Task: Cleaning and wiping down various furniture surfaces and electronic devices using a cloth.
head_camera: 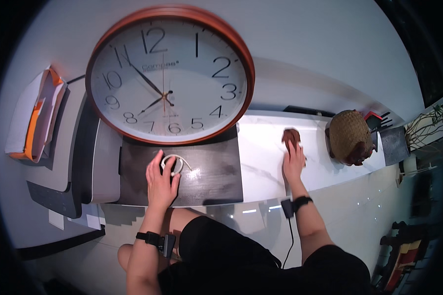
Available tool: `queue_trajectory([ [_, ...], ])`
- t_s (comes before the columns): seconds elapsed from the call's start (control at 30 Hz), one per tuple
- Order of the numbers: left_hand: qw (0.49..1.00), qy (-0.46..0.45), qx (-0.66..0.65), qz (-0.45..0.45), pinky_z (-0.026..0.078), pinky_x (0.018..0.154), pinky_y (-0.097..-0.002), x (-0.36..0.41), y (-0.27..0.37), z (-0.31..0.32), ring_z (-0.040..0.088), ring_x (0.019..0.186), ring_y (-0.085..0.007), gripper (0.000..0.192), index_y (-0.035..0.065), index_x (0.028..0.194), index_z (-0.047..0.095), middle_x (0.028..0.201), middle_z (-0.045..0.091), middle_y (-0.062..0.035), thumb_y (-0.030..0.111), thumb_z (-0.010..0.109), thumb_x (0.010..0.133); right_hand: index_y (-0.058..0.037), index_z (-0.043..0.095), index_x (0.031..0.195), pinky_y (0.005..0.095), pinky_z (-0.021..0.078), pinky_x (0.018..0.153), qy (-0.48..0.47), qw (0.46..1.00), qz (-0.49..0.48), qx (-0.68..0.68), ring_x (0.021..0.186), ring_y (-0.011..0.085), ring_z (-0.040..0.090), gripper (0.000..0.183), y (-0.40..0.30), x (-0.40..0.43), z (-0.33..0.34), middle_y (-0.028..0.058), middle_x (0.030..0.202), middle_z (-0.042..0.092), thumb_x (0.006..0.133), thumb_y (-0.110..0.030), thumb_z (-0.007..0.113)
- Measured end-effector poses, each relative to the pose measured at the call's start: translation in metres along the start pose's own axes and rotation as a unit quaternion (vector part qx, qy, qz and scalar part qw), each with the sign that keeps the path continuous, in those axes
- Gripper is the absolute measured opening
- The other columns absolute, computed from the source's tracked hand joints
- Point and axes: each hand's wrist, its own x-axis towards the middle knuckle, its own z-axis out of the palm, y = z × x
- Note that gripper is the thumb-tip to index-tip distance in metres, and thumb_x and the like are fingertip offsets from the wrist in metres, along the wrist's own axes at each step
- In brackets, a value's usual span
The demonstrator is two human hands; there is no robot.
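Note:
My left hand (161, 182) rests on a dark wooden surface (210, 169), its fingers spread around a coiled white cable (184, 161); whether it grips the cable is unclear. My right hand (294, 164) reaches over the white marble-patterned top, its fingers on a small reddish-brown carved object (291, 135) whose exact kind cannot be told. The fingers hide part of that object. A large round wall clock (203, 73) with a reddish-brown frame looms above the dark surface, behind my left hand.
At left stands a grey printer (105, 166) with a white and orange paper holder (26, 121) by it. A woven-textured, animal-shaped ornament (349, 132) sits on the white top (262, 169) at right, near a red and black container (373, 120). A cable hangs from my right wrist device.

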Motion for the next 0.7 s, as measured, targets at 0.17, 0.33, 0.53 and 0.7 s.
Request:
queue_trajectory([
  [0.17,0.998,0.055,-0.010,0.000,0.022,0.115,-0.0525,0.008,0.008,0.004,0.030,0.138,-0.0395,0.065,0.0151,0.144,0.043,0.154,0.027,-0.0195,0.022,0.068,0.085,-0.0240,0.050,0.143,0.0562,0.0234,0.113,-0.047,0.991,-0.119,0.025,0.139,0.0402,0.035,0.047,-0.063,0.095,0.043,0.0125,0.147,0.046,0.098,-0.035,0.044],
  [0.33,0.997,0.075,-0.012,-0.004,0.019,0.115,-0.0531,-0.003,-0.011,0.004,0.030,0.139,-0.0394,0.070,0.0121,0.147,0.038,0.154,0.027,-0.0207,0.019,0.066,0.083,-0.0191,0.052,0.140,0.0532,0.0284,0.110,-0.083,0.962,-0.247,0.077,0.136,0.0385,0.040,0.044,-0.134,0.055,0.035,0.0139,0.141,0.050,0.097,-0.023,0.051],
  [0.53,0.995,0.098,-0.016,0.012,0.017,0.115,-0.0529,-0.003,-0.007,0.001,0.029,0.139,-0.0394,0.068,0.0096,0.146,0.039,0.154,0.027,-0.0201,0.024,0.062,0.084,-0.0196,0.049,0.143,0.0534,0.0261,0.114,-0.238,0.925,-0.285,0.082,0.142,0.0368,0.032,0.049,-0.104,-0.108,-0.069,0.0131,0.146,0.043,0.095,-0.024,0.055],
  [0.7,0.988,0.127,0.035,0.083,0.017,0.114,-0.0530,-0.014,-0.008,0.007,0.028,0.139,-0.0368,0.065,0.0117,0.143,0.043,0.152,0.030,-0.0192,0.029,0.062,0.083,-0.0180,0.049,0.143,0.0554,0.0321,0.111,-0.165,0.959,-0.226,0.047,0.141,0.0393,0.032,0.049,-0.020,-0.096,-0.077,0.0092,0.151,0.040,0.094,-0.022,0.055],
])
